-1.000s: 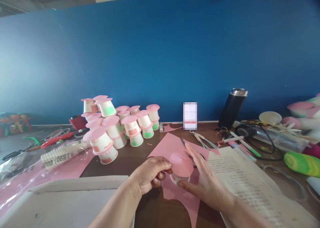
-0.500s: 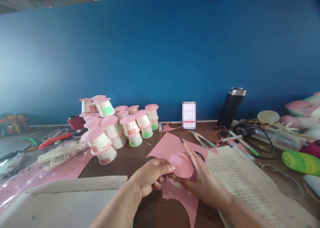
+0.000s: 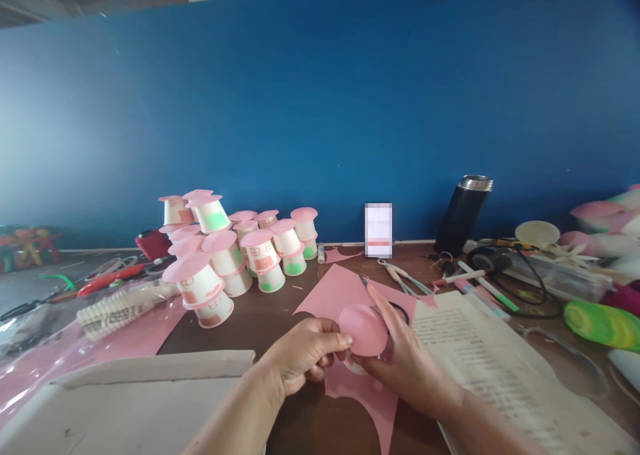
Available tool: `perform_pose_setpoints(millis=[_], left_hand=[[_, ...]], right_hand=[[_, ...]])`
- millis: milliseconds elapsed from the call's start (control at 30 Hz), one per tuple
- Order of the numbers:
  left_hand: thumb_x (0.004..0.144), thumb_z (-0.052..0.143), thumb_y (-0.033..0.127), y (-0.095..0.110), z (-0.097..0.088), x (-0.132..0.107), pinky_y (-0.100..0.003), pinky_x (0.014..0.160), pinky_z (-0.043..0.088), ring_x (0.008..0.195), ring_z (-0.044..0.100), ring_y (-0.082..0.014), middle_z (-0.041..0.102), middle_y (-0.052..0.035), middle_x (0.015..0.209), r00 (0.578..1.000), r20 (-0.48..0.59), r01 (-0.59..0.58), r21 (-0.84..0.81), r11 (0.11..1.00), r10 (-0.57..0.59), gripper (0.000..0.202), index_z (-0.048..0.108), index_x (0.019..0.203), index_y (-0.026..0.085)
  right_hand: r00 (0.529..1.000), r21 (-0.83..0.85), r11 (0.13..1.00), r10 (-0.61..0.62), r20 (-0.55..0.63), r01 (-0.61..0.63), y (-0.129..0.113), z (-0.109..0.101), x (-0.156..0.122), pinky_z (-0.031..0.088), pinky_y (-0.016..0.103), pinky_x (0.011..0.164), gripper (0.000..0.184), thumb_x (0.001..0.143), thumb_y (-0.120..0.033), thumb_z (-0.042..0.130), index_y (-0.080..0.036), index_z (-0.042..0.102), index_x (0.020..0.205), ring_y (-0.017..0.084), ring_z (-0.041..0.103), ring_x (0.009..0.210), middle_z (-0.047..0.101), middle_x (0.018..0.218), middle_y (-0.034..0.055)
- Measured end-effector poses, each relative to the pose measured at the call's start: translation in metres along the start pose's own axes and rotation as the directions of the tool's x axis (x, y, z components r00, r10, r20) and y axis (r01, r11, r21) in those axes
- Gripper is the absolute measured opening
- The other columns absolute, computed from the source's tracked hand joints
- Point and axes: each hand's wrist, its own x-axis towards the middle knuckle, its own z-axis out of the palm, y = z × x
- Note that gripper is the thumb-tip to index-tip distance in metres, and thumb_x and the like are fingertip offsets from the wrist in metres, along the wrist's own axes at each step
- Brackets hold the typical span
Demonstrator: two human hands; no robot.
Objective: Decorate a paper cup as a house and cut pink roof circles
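My left hand [image 3: 313, 352] pinches the left edge of a round pink paper disc [image 3: 364, 328] between thumb and finger. On the disc's other side, my right hand [image 3: 407, 358] grips it with the thumb below and a finger along the right edge. A white paper cup [image 3: 355, 365] shows partly under the disc; the rest of it is hidden. Beneath both hands lies a cut pink paper sheet [image 3: 327, 292] with curved edges. The black loop of a scissors handle [image 3: 401, 312] peeks out behind my right hand.
Stacked paper cups with pink disc tops [image 3: 260, 252] stand to the left. A white box [image 3: 150, 402] fills the front left, near a plastic-wrapped cup stack [image 3: 125, 308]. Newspaper [image 3: 480, 362] lies at the right. Behind are pliers [image 3: 405, 276], a phone [image 3: 379, 230] and a black flask [image 3: 460, 215].
Almost nothing differs. My left thumb has slid very slightly right along the disc, while both hands keep hold of it.
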Motion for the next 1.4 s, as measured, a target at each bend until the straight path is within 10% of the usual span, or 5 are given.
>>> perform_pose_setpoints(millis=[533, 933, 1400], left_hand=[[0.058, 0.08, 0.057, -0.002, 0.002, 0.002, -0.022, 0.044, 0.009, 0.047, 0.031, -0.0038, 0.054, 0.0033, 0.062, 0.996, -0.059, -0.066, 0.066, 0.996, 0.07, 0.05, 0.051, 0.068, 0.018], [0.062, 0.081, 0.051, -0.003, 0.001, 0.005, -0.022, 0.042, 0.006, 0.047, 0.03, -0.0039, 0.054, 0.0031, 0.062, 0.996, -0.043, -0.075, 0.038, 0.996, 0.077, 0.045, 0.05, 0.066, 0.018], [0.057, 0.084, 0.052, -0.002, 0.001, 0.005, -0.02, 0.042, 0.007, 0.048, 0.031, -0.0037, 0.055, 0.0031, 0.062, 0.998, -0.041, -0.047, -0.017, 0.999, 0.046, 0.05, 0.05, 0.069, 0.018]], right_hand=[[0.997, 0.06, 0.996, 0.057, 0.044, -0.06, -0.004, -0.005, -0.001, 0.045, 0.052, 0.107, 0.098, 0.077, -0.037, 0.075, -0.026, 0.016, 0.154, 0.034, 0.047, 0.135, 0.046, 0.149, 0.015], [0.965, -0.021, 0.965, -0.261, 0.012, 0.261, -0.001, -0.014, -0.004, 0.045, 0.052, 0.105, 0.086, 0.082, -0.059, 0.067, -0.029, 0.026, 0.152, 0.036, 0.045, 0.134, 0.047, 0.148, 0.0115], [0.94, -0.026, 0.94, -0.34, 0.02, 0.341, -0.002, -0.018, 0.001, 0.044, 0.049, 0.105, 0.074, 0.084, -0.053, 0.069, -0.026, 0.04, 0.146, 0.035, 0.047, 0.13, 0.053, 0.14, 0.0115]])
